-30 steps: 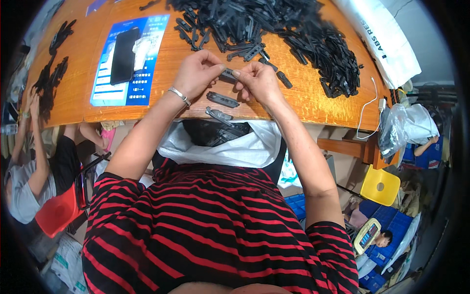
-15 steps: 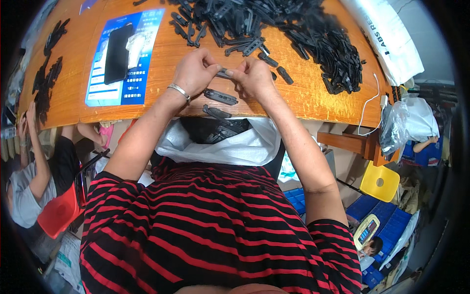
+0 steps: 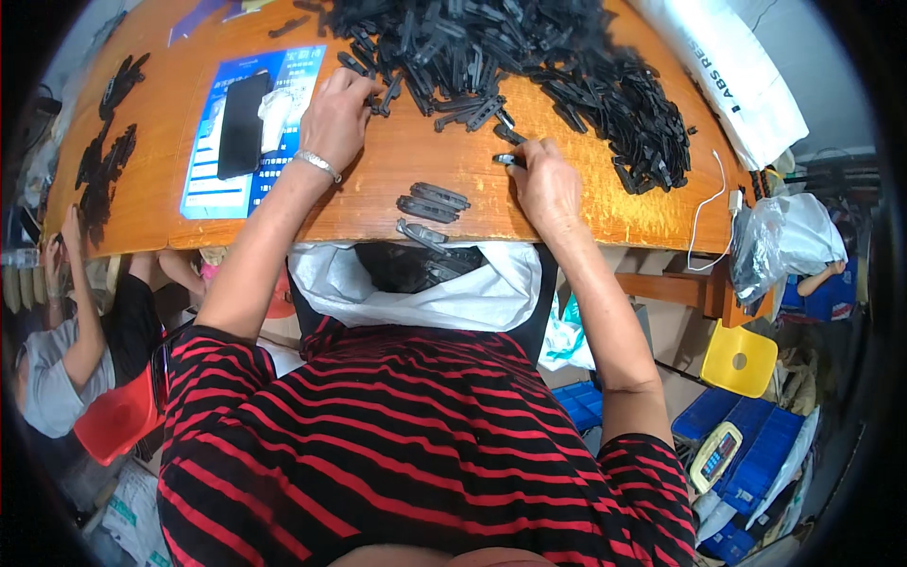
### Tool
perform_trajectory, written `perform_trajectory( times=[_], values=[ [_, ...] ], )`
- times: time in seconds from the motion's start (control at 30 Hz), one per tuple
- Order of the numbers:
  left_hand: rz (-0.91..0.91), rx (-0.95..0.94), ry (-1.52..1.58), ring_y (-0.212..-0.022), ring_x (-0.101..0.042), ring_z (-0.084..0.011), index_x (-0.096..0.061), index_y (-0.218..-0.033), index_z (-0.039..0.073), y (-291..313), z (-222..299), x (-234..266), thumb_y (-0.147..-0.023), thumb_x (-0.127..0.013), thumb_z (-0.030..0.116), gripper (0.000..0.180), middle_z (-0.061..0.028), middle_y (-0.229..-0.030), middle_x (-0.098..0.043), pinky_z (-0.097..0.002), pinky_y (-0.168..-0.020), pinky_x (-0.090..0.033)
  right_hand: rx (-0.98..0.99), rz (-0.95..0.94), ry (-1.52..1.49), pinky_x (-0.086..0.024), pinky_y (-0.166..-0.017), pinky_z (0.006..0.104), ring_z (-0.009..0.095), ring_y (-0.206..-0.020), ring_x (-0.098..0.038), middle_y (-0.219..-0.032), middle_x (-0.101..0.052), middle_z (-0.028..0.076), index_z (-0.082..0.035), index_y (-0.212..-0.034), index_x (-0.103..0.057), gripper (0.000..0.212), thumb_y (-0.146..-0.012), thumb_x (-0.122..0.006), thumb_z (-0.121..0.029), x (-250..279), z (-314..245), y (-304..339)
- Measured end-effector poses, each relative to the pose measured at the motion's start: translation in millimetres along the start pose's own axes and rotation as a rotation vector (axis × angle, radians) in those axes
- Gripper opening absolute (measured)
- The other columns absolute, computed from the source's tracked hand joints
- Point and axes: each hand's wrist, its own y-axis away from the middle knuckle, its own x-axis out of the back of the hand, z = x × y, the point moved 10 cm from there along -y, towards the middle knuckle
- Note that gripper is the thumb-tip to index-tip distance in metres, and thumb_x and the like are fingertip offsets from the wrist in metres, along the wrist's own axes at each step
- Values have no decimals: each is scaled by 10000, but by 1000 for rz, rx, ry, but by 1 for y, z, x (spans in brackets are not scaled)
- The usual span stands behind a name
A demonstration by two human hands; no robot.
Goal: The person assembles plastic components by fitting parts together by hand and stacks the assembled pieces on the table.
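Observation:
My left hand is at the left edge of a large heap of black plastic parts. Its fingers curl closed on a slim black plastic part. Below the heap, my right hand is bent over the table, fingertips closed on a short black piece. Between my hands and nearer to me, a pair of long black clip-like parts lies side by side. Another black part rests at the table edge, over an open white sack with more black parts inside.
A dark phone lies on a blue-and-white printed sheet at left. Smaller groups of black parts lie farther left, near another person's hands. A white bag and a white cable are on the right.
My hands were together over a small piece in the middle. Now they are apart: the left has gone up and left to the heap's edge, the right to the right. Two parts now lie side by side.

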Motion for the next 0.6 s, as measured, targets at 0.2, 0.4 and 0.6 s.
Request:
perform_trajectory(
  times=[0.2,0.4,0.6],
  values=[
    [-119,-91,-110,-1081,-602,-316,-679,-997,40,-7,-12,-19,-801,-768,-9,221,-83,-1103,-628,-410,-881,-532,-38,-119,-132,-554,-793,508,446,-905,-692,-987,-693,228,-17,-988,-636,293,-830,-817,-186,-20,-28,-12],
    [-65,-122,-20,-1126,-611,-306,-655,-982,26,-2,10,-4,-809,-783,12,216,-96,-1211,-639,-387,-923,-534,53,-24,-219,-545,-714,503,424,-809,-696,-843,-686,226,-11,-854,-629,287,-843,-812,-232,-24,-53,-12],
    [-114,349,872,-1068,-698,-202,-627,-1069,15,23,-27,-28,-948,-730,75,169,-129,-1340,-640,-313,-911,-580,-31,-98,-374,-555,-712,486,400,-791,-709,-818,-707,215,-31,-904,-684,171,-868,-767,-176,-18,-48,-14]
  ],
)
